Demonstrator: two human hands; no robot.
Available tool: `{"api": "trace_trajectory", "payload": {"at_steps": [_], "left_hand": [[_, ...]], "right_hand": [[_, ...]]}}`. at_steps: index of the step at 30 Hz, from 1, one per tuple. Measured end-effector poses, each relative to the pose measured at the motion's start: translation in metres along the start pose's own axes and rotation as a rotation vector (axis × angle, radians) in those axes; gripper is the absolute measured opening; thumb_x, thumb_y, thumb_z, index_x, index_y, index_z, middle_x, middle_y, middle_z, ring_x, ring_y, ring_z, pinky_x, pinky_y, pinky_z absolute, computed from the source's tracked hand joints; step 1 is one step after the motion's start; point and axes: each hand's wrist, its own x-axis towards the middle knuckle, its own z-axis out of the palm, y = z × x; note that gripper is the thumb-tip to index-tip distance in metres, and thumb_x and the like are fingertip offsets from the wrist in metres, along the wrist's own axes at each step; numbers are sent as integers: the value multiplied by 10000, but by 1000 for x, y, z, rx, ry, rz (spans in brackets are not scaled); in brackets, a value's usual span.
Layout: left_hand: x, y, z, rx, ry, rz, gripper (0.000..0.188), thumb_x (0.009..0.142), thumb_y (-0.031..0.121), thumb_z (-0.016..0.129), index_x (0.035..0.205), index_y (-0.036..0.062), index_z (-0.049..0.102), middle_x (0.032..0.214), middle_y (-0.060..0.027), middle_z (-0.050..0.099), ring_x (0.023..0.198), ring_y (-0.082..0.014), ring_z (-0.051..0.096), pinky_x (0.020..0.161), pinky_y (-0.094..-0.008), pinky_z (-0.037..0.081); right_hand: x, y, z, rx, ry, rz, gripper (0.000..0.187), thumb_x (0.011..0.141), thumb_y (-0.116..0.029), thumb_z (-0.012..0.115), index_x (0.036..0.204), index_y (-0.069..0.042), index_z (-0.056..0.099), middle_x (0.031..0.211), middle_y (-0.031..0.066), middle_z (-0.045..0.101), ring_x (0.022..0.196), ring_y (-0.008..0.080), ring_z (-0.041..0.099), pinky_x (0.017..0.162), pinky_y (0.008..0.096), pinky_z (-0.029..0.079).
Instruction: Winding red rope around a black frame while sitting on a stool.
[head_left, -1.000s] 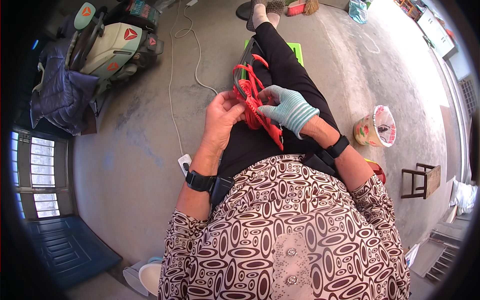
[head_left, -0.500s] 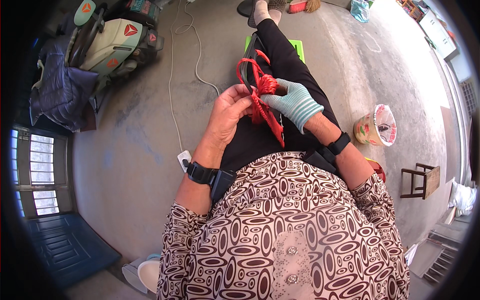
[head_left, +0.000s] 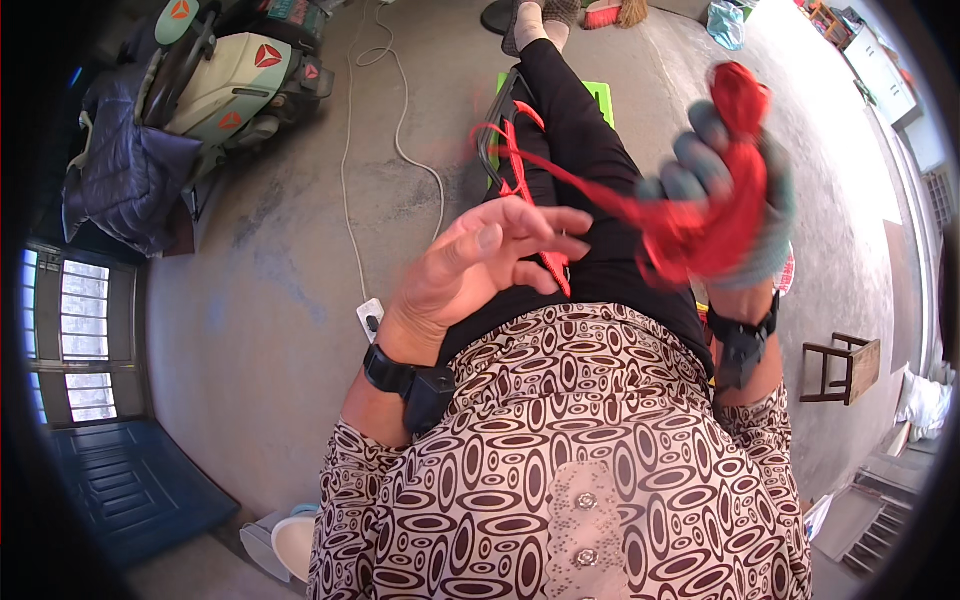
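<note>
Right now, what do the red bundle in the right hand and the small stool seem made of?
Red bundle: probably fibre or plastic cord, judging by its thin trailing strand; blur hides the finish. Small stool: likely wood, matte, by its brown plank seat and straight legs.

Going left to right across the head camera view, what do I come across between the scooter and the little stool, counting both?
Scooter, white power socket, bare left hand, gloved right hand gripping a red bundle, wooden stool.
</note>
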Motion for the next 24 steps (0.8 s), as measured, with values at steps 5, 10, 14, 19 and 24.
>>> {"api": "trace_trajectory", "payload": {"at_steps": [5, 10, 14, 19, 24], "left_hand": [[7, 12, 4, -549, 163, 216, 377, 932, 383, 547, 1037, 24, 595, 1269, -187, 533, 1230, -303, 494, 863, -363, 525], [-28, 5, -18, -568, 129, 118, 323, 940, 344, 542, 1035, 41, 598, 1023, -104, 595, 831, -182, 563, 622, -273, 476], [-49, -16, -19, -369, 470, 22, 387, 943, 306, 529, 1215, 32, 501, 919, -94, 538, 691, -124, 447, 521, -237, 391], [-44, -32, -13, -143, 636, -30, 411, 945, 230, 509, 1297, 27, 449, 816, -70, 537, 577, -94, 442, 453, -218, 372], [-53, -36, -11, 48, 682, -139, 254, 972, 181, 497, 1161, 20, 550, 631, 3, 480, 463, -36, 383, 374, -170, 301]], "right_hand": [[-25, -4, -9, 205, -608, 143, 421, 906, -440, 531, 920, -24, 467, 531, 94, 566, 413, 275, 602, 525, 411, 535], [-31, -5, -25, -224, 168, 128, 453, 912, -410, 548, 1107, -4, 492, 645, 35, 539, 514, 133, 596, 645, 363, 539], [-3, 17, -78, -932, 261, 435, 480, 792, -364, 701, 1084, -2, 583, 763, 46, 601, 700, 122, 598, 690, 298, 504], [16, 50, -98, -1627, -37, 521, 515, 743, -370, 744, 1060, 14, 613, 799, 189, 669, 774, 293, 676, 729, 359, 521], [15, 66, -98, -1552, 9, 612, 422, 779, -388, 703, 1014, -41, 654, 712, 154, 665, 678, 293, 671, 680, 367, 522]]}}
